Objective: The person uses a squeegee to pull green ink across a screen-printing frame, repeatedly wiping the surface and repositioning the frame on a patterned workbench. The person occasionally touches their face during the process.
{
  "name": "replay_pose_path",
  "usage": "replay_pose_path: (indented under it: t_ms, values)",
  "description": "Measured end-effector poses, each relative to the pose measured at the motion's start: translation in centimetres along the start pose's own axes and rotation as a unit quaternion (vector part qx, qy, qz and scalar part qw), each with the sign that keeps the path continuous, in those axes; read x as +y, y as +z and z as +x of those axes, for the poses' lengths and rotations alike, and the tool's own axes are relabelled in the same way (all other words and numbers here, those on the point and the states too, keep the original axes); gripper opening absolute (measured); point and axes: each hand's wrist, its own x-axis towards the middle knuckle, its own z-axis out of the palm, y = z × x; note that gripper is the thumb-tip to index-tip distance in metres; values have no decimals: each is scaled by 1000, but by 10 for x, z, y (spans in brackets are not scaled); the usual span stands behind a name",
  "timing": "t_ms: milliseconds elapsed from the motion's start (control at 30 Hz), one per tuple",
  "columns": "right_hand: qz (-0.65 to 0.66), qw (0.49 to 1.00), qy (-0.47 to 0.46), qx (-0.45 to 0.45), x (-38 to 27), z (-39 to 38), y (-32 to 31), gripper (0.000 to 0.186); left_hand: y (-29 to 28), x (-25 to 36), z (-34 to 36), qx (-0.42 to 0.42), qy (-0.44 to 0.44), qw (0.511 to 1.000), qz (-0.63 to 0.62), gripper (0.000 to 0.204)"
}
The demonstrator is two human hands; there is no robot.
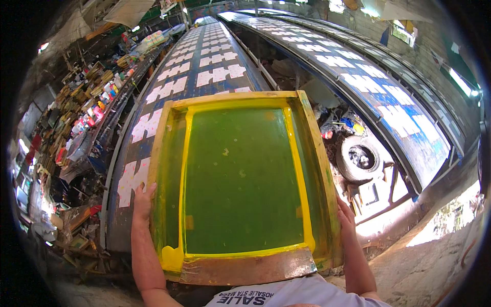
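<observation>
A wooden-framed printing screen point(240, 179) with green mesh fills the middle of the view, in front of my body. My left hand point(145, 197) grips its left side rail, thumb showing at the outer edge. On the opposite rail my right hand point(346, 214) holds on, its fingers partly hidden by the wood. Yellow ink point(302, 194) runs in thick lines down both sides of the mesh and along its near end, with a puddle at the near left corner. Across the near end lies a wooden squeegee point(248, 267), touched by neither hand.
Beneath the screen a long blue printing table point(192, 77) stretches away, with rows of pale cut fabric pieces point(221, 75). A second such table point(358, 77) runs along the right. Between them sits a tyre point(359, 158). Bottles point(97, 110) and stacked wooden items crowd the left.
</observation>
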Motion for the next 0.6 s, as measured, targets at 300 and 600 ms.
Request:
replay_pose_path:
  t_ms: [300,600]
  values:
    - [-105,991,33,75,-20,28,-46,92,73,24,14,-134,-49,988,-58,59]
    - [-11,999,-27,25,-22,80,-123,101,179,60,-7,26,5,999,36,71]
